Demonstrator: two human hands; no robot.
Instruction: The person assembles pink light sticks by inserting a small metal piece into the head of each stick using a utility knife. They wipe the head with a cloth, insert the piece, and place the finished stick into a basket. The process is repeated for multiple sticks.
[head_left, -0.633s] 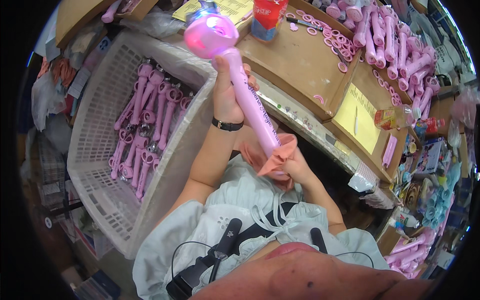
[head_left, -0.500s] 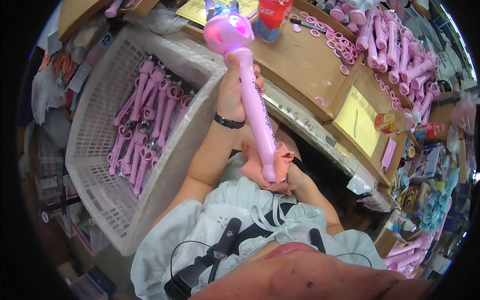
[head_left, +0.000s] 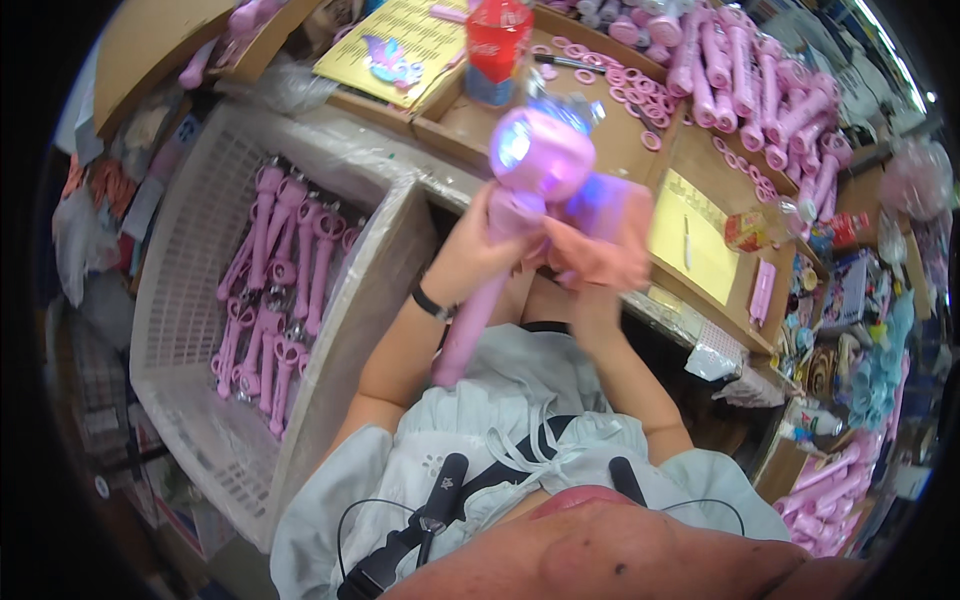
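Note:
A pink toy wand [head_left: 545,160] with a lit, glowing head is held up over my lap. Its smooth handle slants down to the left, toward my dress. My left hand [head_left: 468,255] is closed around the wand just below the head. In my right hand [head_left: 597,310] is a crumpled orange cloth [head_left: 605,250], bunched beside the wand's head and apparently touching it. The cloth covers most of the right fingers, and motion blurs that area. Blue and violet light shows by the head.
A white plastic basket [head_left: 165,330] with several pink wands stands at the left. Across the bench lie a cardboard tray [head_left: 470,135], pink rings [head_left: 640,95], a red-labelled bottle [head_left: 497,50], a yellow sheet [head_left: 690,235] with a pen, and heaped pink handles [head_left: 745,80].
The wand has tilted and come nearer, its head moving right and down. The orange cloth has gone from the handle's lower end up to the head, with my right hand.

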